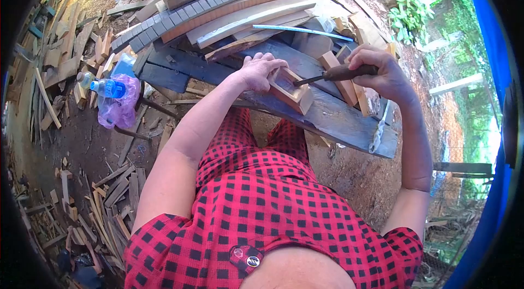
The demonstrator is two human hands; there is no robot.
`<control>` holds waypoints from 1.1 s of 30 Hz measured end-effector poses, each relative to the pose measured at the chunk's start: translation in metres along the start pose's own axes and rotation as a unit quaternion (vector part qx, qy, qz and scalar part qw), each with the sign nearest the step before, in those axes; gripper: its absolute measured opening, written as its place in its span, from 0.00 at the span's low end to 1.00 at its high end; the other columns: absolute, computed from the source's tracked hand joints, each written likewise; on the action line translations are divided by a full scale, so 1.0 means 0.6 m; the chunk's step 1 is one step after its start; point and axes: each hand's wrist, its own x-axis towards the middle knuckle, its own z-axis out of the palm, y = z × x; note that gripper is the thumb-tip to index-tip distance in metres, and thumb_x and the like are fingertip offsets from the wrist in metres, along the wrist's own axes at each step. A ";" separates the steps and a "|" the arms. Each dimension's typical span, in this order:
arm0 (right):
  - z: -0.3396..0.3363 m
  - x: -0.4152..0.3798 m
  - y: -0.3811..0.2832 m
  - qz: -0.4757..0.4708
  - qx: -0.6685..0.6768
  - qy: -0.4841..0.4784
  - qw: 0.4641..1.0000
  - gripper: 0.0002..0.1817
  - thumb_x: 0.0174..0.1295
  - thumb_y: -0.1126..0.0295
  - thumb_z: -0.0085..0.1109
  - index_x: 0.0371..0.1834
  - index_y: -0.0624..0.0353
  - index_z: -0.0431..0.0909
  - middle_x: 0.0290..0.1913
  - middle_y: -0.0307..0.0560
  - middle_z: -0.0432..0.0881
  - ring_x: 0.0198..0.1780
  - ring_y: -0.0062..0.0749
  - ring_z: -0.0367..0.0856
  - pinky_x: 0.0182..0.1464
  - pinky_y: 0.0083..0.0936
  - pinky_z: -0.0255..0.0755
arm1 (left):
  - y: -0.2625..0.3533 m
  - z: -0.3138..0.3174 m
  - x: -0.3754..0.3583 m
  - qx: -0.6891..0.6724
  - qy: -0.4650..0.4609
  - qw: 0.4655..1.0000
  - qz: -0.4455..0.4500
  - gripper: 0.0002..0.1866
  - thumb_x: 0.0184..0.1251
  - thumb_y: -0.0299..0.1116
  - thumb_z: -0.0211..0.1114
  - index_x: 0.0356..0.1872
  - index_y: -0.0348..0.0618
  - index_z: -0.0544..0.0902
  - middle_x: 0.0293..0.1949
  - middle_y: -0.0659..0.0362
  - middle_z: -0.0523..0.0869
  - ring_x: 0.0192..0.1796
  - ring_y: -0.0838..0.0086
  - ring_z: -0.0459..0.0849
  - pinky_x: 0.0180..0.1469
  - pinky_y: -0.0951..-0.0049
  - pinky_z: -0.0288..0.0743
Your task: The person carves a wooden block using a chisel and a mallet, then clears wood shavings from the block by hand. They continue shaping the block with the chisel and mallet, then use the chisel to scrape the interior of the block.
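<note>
On the dark plank bench (349,128) in front of me lies a small wooden box (290,98), hollow on top with raised side walls. My left hand (257,72) grips its far left end, with the fingers curled over the edge. Closed round the wooden handle of a chisel (343,72) is my right hand (381,69). The chisel's narrow metal blade points left, and its tip reaches into the hollow of the box near the right end.
Curved and straight boards (251,16) are stacked behind the box. Wood blocks (339,78) stand beside the chisel. A blue-labelled bottle (112,88) sits in a pink plastic bag (124,108) at left. Scrap wood (117,190) covers the ground; a blue sheet (483,10) hangs at right.
</note>
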 end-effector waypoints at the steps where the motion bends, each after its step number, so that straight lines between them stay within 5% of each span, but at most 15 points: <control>1: -0.001 0.007 -0.002 -0.010 -0.036 -0.006 0.999 0.12 0.44 0.86 0.64 0.32 0.64 0.77 0.34 0.42 0.77 0.42 0.31 0.79 0.49 0.27 0.72 | 0.000 0.001 0.000 0.000 -0.001 1.000 -0.001 0.44 0.35 0.25 0.69 0.62 0.71 0.73 0.55 0.63 0.74 0.62 0.62 0.67 0.59 0.59 0.58; 7: -0.001 0.054 -0.037 -0.125 -0.294 -0.037 0.947 0.13 0.43 0.82 0.66 0.33 0.60 0.78 0.35 0.46 0.77 0.42 0.44 0.78 0.44 0.35 0.72 | 0.002 -0.002 0.002 0.008 -0.010 1.000 -0.003 0.44 0.35 0.25 0.69 0.62 0.71 0.72 0.55 0.62 0.73 0.63 0.62 0.67 0.59 0.59 0.58; 10: 0.011 0.074 -0.053 -0.125 -0.321 -0.037 0.938 0.04 0.49 0.79 0.62 0.27 0.59 0.78 0.34 0.48 0.78 0.42 0.44 0.78 0.45 0.38 0.72 | 0.001 -0.002 0.002 0.007 -0.012 1.000 -0.003 0.44 0.35 0.25 0.69 0.63 0.71 0.72 0.55 0.62 0.73 0.63 0.61 0.67 0.59 0.59 0.58; 16: 0.060 0.103 -0.081 -0.238 -0.292 -0.005 0.926 0.06 0.45 0.81 0.63 0.24 0.58 0.76 0.32 0.46 0.74 0.40 0.45 0.76 0.43 0.36 0.70 | 0.008 -0.013 0.002 0.030 -0.011 0.999 0.010 0.47 0.33 0.29 0.71 0.65 0.69 0.70 0.55 0.60 0.73 0.63 0.60 0.68 0.60 0.57 0.61; 19: 0.056 0.120 -0.081 -0.192 -0.300 -0.007 0.934 0.07 0.44 0.80 0.65 0.24 0.59 0.75 0.33 0.46 0.74 0.41 0.45 0.76 0.44 0.36 0.70 | 0.024 -0.033 -0.004 0.003 -0.055 0.998 0.003 0.47 0.36 0.35 0.74 0.67 0.66 0.68 0.58 0.59 0.72 0.66 0.59 0.65 0.63 0.50 0.60; 22: 0.038 0.136 -0.061 -0.125 -0.290 -0.037 0.948 0.08 0.43 0.81 0.64 0.26 0.60 0.75 0.34 0.46 0.75 0.43 0.43 0.76 0.45 0.36 0.71 | 0.069 -0.061 0.000 -0.038 0.046 0.996 0.071 0.53 0.36 0.40 0.80 0.71 0.56 0.62 0.64 0.51 0.69 0.69 0.59 0.64 0.66 0.49 0.59; 24: 0.030 0.137 -0.052 -0.118 -0.269 -0.030 0.955 0.08 0.41 0.76 0.67 0.25 0.59 0.78 0.35 0.48 0.77 0.43 0.45 0.78 0.46 0.37 0.72 | 0.108 -0.080 0.017 -0.314 0.064 0.931 0.173 0.49 0.38 0.41 0.82 0.66 0.40 0.67 0.59 0.51 0.74 0.64 0.64 0.71 0.65 0.56 0.64; 25: 0.028 0.133 -0.053 -0.112 -0.281 -0.032 0.953 0.10 0.41 0.84 0.60 0.28 0.61 0.76 0.34 0.47 0.74 0.44 0.42 0.76 0.46 0.34 0.71 | 0.119 -0.078 0.030 -0.313 0.065 0.931 0.174 0.49 0.38 0.41 0.82 0.66 0.40 0.67 0.59 0.51 0.74 0.64 0.64 0.71 0.65 0.56 0.64; 27: 0.026 0.125 -0.041 -0.118 -0.267 -0.016 0.956 0.11 0.41 0.85 0.60 0.29 0.61 0.76 0.34 0.47 0.74 0.43 0.42 0.76 0.46 0.34 0.71 | 0.140 -0.068 0.056 -0.503 0.070 0.840 0.193 0.32 0.45 0.32 0.78 0.54 0.35 0.75 0.45 0.57 0.82 0.49 0.72 0.81 0.54 0.68 0.74; 28: 0.025 0.121 -0.038 -0.121 -0.250 -0.001 0.961 0.11 0.40 0.85 0.59 0.29 0.61 0.76 0.35 0.47 0.74 0.43 0.43 0.76 0.45 0.34 0.72 | 0.148 -0.061 0.069 -0.502 0.070 0.839 0.196 0.32 0.45 0.32 0.78 0.54 0.35 0.75 0.45 0.57 0.82 0.49 0.72 0.81 0.54 0.68 0.74; 31: 0.020 0.106 -0.022 -0.096 -0.237 0.009 0.967 0.14 0.43 0.84 0.62 0.35 0.60 0.76 0.39 0.45 0.74 0.47 0.38 0.77 0.50 0.32 0.74 | 0.163 -0.044 0.094 -0.574 0.077 0.792 0.193 0.12 0.51 0.23 0.66 0.39 0.40 0.80 0.28 0.64 0.81 0.28 0.83 0.79 0.31 0.81 0.74; 33: 0.012 0.084 -0.006 -0.078 -0.203 0.031 0.976 0.17 0.45 0.83 0.63 0.41 0.59 0.78 0.42 0.44 0.75 0.49 0.36 0.77 0.52 0.32 0.74 | 0.184 -0.041 0.084 -0.579 0.091 0.788 0.189 0.12 0.51 0.23 0.66 0.39 0.40 0.80 0.27 0.65 0.81 0.27 0.84 0.78 0.30 0.82 0.73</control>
